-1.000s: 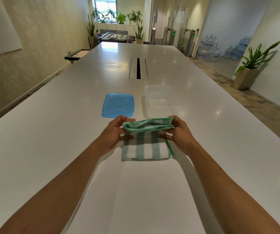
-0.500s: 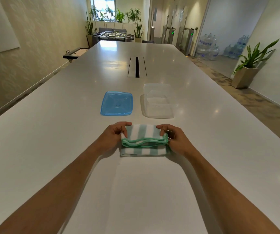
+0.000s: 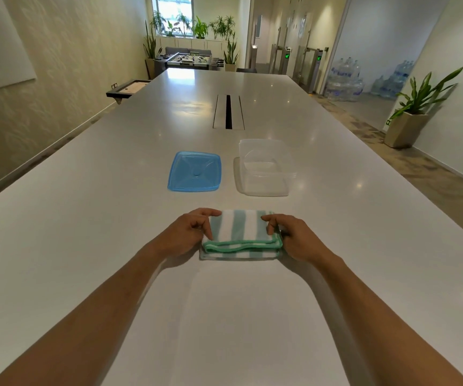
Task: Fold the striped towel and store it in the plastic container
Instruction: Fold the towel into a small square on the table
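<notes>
— Since a second ago the raised edge of the striped towel (image 3: 242, 235) has come down toward the person; the far half now lies folded over the near half, and both hands have drawn closer to the body with it.

— Where does it sit now?

— Just below the centre of the frame, flat on the white table (image 3: 85, 218), a compact rectangle with its green-bordered edges stacked along the near side.

— And the hands?

— The left hand (image 3: 190, 235) is at the towel's left end, fingers curled, fingertips pressing the top layer, thumb along the far corner. The right hand (image 3: 294, 238) mirrors it at the right end, fingers bent and pinched on that end's edge. Both are closed on the cloth, not spread.

— The container?

— The clear plastic container (image 3: 263, 168) stands open above the towel, slightly right of centre, well apart from it. The blue lid (image 3: 195, 171) lies flat beside it to the left, not touching it.

— Anything in the container?

— Nothing in it that I can make out through the clear walls.
</notes>
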Tool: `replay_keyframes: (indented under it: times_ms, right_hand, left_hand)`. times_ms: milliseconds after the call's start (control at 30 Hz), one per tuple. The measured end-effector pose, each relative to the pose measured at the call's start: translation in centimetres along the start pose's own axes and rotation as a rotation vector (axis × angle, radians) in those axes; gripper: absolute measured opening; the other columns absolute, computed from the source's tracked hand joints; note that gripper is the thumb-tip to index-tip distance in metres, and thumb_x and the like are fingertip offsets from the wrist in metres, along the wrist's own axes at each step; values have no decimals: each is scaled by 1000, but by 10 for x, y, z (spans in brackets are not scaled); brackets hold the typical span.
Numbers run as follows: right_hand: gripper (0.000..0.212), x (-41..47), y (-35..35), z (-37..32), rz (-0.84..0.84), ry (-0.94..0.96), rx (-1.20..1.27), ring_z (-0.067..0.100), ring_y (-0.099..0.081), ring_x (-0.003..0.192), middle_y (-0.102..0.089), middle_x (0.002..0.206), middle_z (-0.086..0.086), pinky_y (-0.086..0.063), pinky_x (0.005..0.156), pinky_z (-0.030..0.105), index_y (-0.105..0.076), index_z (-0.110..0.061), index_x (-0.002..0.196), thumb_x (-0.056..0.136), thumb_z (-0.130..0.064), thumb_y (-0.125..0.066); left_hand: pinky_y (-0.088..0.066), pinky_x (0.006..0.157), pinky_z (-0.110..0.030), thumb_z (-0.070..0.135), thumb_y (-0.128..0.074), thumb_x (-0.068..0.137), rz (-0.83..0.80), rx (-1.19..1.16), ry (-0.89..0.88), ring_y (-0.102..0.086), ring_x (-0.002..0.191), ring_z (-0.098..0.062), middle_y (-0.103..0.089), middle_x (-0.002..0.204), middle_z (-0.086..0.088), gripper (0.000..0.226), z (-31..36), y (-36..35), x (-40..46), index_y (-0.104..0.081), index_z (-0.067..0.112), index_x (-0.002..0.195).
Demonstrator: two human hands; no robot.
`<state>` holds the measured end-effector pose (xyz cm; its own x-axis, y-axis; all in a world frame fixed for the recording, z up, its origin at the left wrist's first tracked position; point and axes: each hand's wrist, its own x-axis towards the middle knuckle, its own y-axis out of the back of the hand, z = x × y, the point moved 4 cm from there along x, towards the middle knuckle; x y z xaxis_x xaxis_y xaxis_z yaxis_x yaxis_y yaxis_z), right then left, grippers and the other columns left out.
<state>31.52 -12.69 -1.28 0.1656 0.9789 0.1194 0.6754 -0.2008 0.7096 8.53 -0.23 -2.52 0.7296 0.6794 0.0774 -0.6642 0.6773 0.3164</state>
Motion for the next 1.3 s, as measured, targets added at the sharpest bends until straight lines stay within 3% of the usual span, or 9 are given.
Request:
replay_keyframes:
  times_ms: [133,267,400,500,600,767,1000,1133,1300]
  right_hand:
    - [35,2,22,-34,179,-9,-92,24,-60,114,-70,119,3,-45,99,34,-66,-22,79,65,-23,-33]
    - [32,13,25,-67,398,69,-202,30,-63,106,-71,116,11,-48,93,38,-70,-11,98,78,-2,-47]
    - [39,32,-4,-76,319,143,-276,29,-57,120,-63,130,13,-43,103,43,-63,-9,124,88,-8,-47]
    - [48,37,-34,-57,112,97,-439,27,-37,140,-44,150,10,-31,113,48,-44,-13,143,100,-31,-32]
    - [57,26,-55,-29,-59,-40,-521,16,-10,150,-18,163,-2,-9,120,48,-20,-22,154,102,-45,-18]
    - [61,23,-56,-21,-57,-87,-492,15,0,151,-7,165,-6,-5,121,50,-9,-32,154,99,-56,-14]
    - [62,23,-55,-19,-48,-101,-472,20,-3,151,-11,164,-1,-10,120,52,-11,-34,154,98,-58,-20]
    - [68,21,-51,-23,8,-60,-453,22,-12,149,-20,162,3,-15,119,52,-18,-28,153,94,-60,-29]
    - [84,25,-35,-26,-76,-2,-473,22,-13,149,-24,160,3,-12,119,54,-23,-25,152,83,-71,-38]
  left_hand:
    - [-42,89,-28,25,-48,65,25,204,34,-51,117,-20,-58,126,3,18,24,12,9,-64,26,57]
    - [-44,80,-41,42,-44,72,245,518,-102,-57,94,-23,-65,94,1,25,56,12,19,-59,23,67]
    - [-38,73,-34,28,-51,91,515,688,-193,-54,86,-24,-59,87,-4,17,74,-9,29,-56,16,79]
    - [-40,95,-41,32,-40,98,278,765,-151,-54,113,-25,-61,121,-6,29,46,-36,36,-57,17,116]
    - [-20,115,-50,45,-20,101,102,840,-42,-24,144,-18,-40,150,3,49,6,-54,23,-38,26,142]
    - [-9,119,-51,55,-14,96,109,852,-7,-5,149,-16,-19,160,6,58,-3,-52,22,-23,32,149]
    - [-24,115,-45,55,-39,93,-16,956,188,-26,143,-24,-28,157,-1,63,7,-30,31,-23,31,149]
    - [-44,97,-38,50,-73,74,-198,785,364,-50,114,-21,-51,136,-2,77,26,-3,44,-40,26,139]
    - [-42,66,-27,41,-83,65,-295,758,250,-55,86,-14,-59,100,5,52,40,-1,47,-55,24,106]
